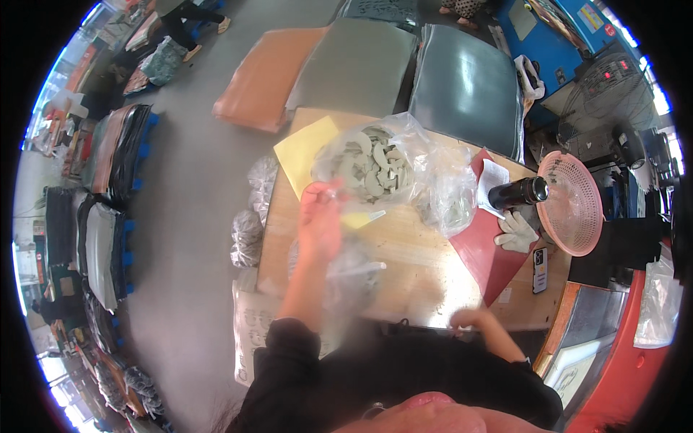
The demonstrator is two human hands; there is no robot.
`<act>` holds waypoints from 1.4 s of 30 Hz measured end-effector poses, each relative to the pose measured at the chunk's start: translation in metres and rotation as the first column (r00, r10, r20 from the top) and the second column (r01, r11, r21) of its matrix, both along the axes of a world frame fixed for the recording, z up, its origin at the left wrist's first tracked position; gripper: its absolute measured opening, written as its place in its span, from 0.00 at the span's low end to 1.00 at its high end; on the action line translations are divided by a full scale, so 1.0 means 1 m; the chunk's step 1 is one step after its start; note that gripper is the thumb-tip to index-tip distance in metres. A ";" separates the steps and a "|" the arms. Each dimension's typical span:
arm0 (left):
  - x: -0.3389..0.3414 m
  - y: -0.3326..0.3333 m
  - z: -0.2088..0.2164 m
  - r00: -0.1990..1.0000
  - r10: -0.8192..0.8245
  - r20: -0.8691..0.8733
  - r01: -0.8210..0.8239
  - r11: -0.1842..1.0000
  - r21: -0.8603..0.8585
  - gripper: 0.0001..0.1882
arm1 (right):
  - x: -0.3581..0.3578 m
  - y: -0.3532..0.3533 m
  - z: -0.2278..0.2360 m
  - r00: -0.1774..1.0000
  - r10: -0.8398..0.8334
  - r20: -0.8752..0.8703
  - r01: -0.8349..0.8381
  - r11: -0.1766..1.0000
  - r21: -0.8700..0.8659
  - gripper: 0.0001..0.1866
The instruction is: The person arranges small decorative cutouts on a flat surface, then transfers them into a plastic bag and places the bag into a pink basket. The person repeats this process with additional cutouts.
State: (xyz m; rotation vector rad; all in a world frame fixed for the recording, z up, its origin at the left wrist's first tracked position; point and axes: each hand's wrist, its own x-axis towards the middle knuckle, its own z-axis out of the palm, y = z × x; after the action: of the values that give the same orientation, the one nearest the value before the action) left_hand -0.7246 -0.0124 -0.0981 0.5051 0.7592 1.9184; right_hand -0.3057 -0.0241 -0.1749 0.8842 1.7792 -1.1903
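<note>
A clear plastic bag (415, 148) lies open on the wooden table, full of grey-green curved pieces (375, 166). My left hand (321, 209) is raised at the bag's near left edge, fingers curled together and slightly blurred; what they hold, if anything, is hard to make out. Below it, blurred clear plastic (350, 274) lies over the table's near left part. My right hand (471, 318) is at the table's front edge, its fingers curled in; their inside is hidden. A second clear bag (449, 191) sits right of the filled one. Yellow sheet (307, 148) pokes out from under the filled bag.
To the right are a red sheet (485, 256), a black flask (518, 193), a pale glove (516, 232), a phone (540, 270) and a pink basket (588, 209). Sheet stacks (354, 65) stand beyond the table. Wrapped bundles (247, 234) sit at its left side.
</note>
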 end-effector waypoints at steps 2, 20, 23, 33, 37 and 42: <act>0.001 -0.001 0.000 1.000 0.003 -0.023 -0.004 0.999 -0.037 0.16 | 0.016 -0.027 0.007 0.911 0.167 0.378 -0.262 0.941 0.215 0.23; -0.082 -0.035 0.081 0.902 -0.109 -0.418 -0.169 0.802 -0.573 0.12 | -0.281 0.188 0.029 0.976 0.144 -0.166 0.026 0.675 0.738 0.23; -0.094 -0.033 0.075 0.803 -0.174 -0.570 -0.233 0.788 -0.569 0.13 | -0.276 0.182 0.024 0.923 0.074 -0.378 0.227 0.688 0.690 0.15; -0.079 -0.038 0.064 0.773 0.043 -0.633 -0.386 0.824 -0.416 0.15 | -0.211 0.140 0.085 0.814 0.264 -0.518 0.391 0.410 0.824 0.06; -0.068 -0.060 0.042 0.619 -0.186 -0.763 -0.364 0.794 -0.488 0.15 | -0.193 0.128 0.057 0.729 0.086 -0.679 0.508 0.597 0.621 0.18; -0.062 -0.057 0.037 0.410 -0.154 -0.899 -0.347 0.885 -0.310 0.19 | -0.244 0.102 0.067 0.665 0.092 -0.742 0.700 0.270 0.661 0.40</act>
State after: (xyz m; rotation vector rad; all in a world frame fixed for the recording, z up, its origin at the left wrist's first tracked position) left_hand -0.7866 -0.0697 -0.0613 1.2728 1.9587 1.3273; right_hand -0.5502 0.0779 -0.1076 1.7495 3.1684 -0.5553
